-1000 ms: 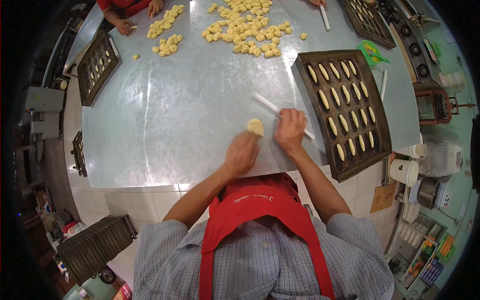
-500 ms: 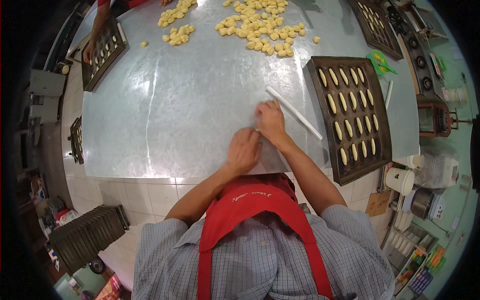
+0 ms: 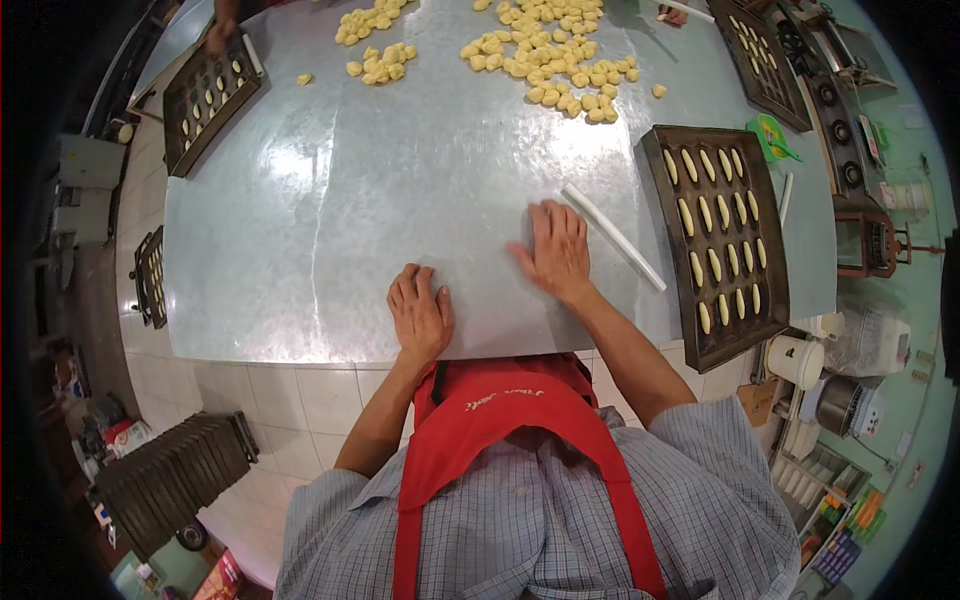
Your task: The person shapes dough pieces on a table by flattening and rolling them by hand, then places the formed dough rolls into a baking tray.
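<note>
On the metal table (image 3: 240, 260), my left hand (image 3: 421, 315) rests palm down close to the front edge, fingers laid out and thumb a little apart. My right hand (image 3: 557, 250) lies palm down farther in, with its fingers spread. No held thing shows in either hand; what may lie under the palms is hidden. A slim white rolling pin (image 3: 615, 238) slants just right of my right hand. Beyond it, a dark baking tray (image 3: 673, 245) holds several rows of pale, long, pointed dough pieces (image 3: 724, 211).
Small yellow dough lumps (image 3: 560, 60) are heaped at the far side, with a smaller cluster (image 3: 383, 66) to their left. Other trays stand at the far left (image 3: 172, 120) and far right (image 3: 800, 115). A green container (image 3: 768, 138) sits beside the near tray. Co-workers' hands (image 3: 222, 36) show at the far side.
My hands were close together and have moved apart, the left one toward the left and nearer the edge. Both have flattened out. The view has shifted slightly, and another person's hand shows at the far right.
</note>
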`<state>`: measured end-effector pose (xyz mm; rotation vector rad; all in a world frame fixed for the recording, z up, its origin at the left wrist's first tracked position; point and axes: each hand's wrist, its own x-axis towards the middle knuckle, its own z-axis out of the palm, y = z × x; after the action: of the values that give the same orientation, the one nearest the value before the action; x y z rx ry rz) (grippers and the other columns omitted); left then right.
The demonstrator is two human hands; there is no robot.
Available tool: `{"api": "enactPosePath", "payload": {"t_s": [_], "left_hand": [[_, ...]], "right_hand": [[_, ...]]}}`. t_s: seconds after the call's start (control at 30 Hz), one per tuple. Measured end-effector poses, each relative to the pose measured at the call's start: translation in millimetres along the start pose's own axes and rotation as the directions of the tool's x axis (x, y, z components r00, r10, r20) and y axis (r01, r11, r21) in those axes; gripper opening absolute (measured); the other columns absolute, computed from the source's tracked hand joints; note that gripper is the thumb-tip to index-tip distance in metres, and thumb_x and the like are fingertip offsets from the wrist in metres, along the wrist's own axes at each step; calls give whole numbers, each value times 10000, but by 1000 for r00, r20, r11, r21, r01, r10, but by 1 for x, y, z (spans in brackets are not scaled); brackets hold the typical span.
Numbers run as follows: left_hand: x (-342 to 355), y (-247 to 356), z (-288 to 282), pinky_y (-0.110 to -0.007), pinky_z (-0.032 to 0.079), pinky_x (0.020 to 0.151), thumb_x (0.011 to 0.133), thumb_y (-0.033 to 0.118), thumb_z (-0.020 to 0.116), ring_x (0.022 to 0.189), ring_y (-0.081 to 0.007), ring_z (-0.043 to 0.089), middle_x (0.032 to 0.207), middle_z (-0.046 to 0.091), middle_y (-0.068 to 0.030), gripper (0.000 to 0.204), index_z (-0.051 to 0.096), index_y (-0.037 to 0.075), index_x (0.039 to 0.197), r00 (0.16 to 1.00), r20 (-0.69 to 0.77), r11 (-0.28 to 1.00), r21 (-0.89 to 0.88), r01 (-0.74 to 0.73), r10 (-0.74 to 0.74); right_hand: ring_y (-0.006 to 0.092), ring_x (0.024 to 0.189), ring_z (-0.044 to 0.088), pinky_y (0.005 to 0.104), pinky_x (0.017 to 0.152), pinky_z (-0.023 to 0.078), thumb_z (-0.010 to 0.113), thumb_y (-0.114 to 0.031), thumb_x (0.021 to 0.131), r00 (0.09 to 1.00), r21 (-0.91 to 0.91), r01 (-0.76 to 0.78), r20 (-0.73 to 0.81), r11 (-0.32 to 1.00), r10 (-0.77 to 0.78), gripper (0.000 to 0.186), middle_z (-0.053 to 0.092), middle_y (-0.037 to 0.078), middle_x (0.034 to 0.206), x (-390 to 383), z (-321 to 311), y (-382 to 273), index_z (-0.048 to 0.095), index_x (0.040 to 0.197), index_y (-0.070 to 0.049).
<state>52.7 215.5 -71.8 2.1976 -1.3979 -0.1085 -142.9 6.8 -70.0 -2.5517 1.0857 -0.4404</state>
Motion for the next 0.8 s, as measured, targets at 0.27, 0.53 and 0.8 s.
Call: {"api": "enactPosePath", "payload": {"t_s": [0.27, 0.53, 0.8], "left_hand": [[3, 4, -1, -571, 380, 1168, 998, 189, 709, 1368, -440, 517, 1492, 556, -234, 436, 630, 21, 1392, 999, 35, 999, -31, -5, 7], [-5, -3, 11, -577, 381, 1154, 1004, 208, 700, 1366, -463, 524, 1478, 570, -245, 425, 630, 16, 1377, 997, -28, 997, 33, -66, 67], [-5, 26, 39, -565, 392, 1143, 1024, 154, 603, 1338, -466, 529, 1449, 581, -243, 388, 604, 2, 1380, 990, -141, 981, 192, 35, -7]], "right_hand": [[405, 1211, 617, 547, 1041, 502, 856, -183, 864, 998, 128, 54, -36, 990, -50, 514, 677, 147, 1269, -77, -38, 34, 716, 1345, -70], [310, 960, 746, 424, 860, 594, 827, -142, 979, 852, 308, -306, -334, 901, 403, 273, 765, 144, 1083, -120, -115, 89, 796, 1238, -61], [354, 979, 781, 453, 893, 607, 796, -246, 1003, 566, -7, -757, -508, 654, 649, 301, 793, 192, 1073, -251, -238, 360, 821, 1230, -49]]}}
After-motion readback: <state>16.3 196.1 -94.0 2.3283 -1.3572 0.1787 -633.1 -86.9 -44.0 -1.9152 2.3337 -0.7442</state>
